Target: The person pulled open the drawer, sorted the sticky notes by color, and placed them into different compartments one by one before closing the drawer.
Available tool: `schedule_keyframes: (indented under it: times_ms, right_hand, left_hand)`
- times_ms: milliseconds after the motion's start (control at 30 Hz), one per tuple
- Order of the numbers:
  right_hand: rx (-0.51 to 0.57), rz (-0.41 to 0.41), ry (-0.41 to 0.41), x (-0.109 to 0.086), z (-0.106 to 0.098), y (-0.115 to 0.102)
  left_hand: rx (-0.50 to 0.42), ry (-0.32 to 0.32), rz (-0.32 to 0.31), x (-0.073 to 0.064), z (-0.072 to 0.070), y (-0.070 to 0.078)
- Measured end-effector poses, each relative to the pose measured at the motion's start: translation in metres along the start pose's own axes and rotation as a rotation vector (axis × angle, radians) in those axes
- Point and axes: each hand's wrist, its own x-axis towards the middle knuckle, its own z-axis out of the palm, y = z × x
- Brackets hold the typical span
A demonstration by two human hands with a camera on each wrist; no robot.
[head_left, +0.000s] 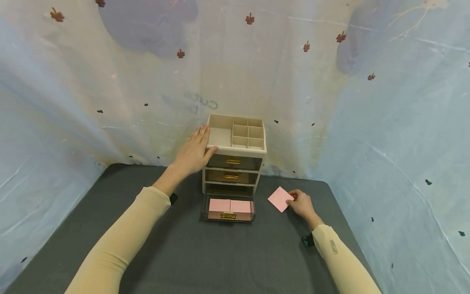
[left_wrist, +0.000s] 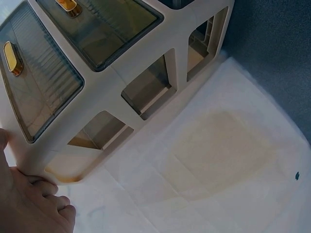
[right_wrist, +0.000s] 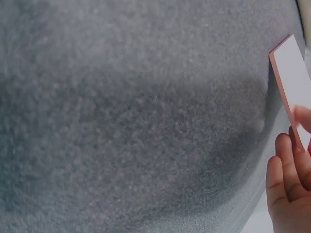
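My left hand (head_left: 193, 152) rests against the upper left edge of a cream desktop drawer organizer (head_left: 236, 151), fingers extended along its side and thumb at the front corner. In the left wrist view that hand (left_wrist: 34, 201) touches the organizer's corner. The lowest drawer (head_left: 204, 213) is pulled out and has two stacks of pink sticky notes (head_left: 219, 205) side by side. To the right, my right hand (head_left: 303, 205) pinches a pink sticky note pad (head_left: 279, 199) by its corner, thumb on top. The right wrist view shows the pad's thin edge (right_wrist: 282, 80) above the dark tabletop.
Two upper drawers with gold handles (head_left: 233, 161) are closed. On top, the organizer has open compartments (head_left: 240, 131). It stands on a dark grey table (head_left: 235, 257), close to a pale patterned curtain (head_left: 235, 73) that surrounds the back and sides.
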Motion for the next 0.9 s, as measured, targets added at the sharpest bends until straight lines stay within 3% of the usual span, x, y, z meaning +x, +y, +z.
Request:
schedule_keyframes:
  times_ms: [300,533,900]
  right_hand:
    - [0.081,0.003,0.111,-0.008,0.001,-0.007]
    - [0.183,0.025,0.11,-0.012,-0.001,-0.011]
    - [0.228,-0.007,0.116,-0.02,-0.004,-0.017]
  left_hand:
    - [0.003,0.008,0.005,0.0,0.0,0.0]
    - [0.002,0.011,0.006,-0.001,-0.001,0.002]
    - [-0.003,0.007,0.007,0.0,0.0,0.001]
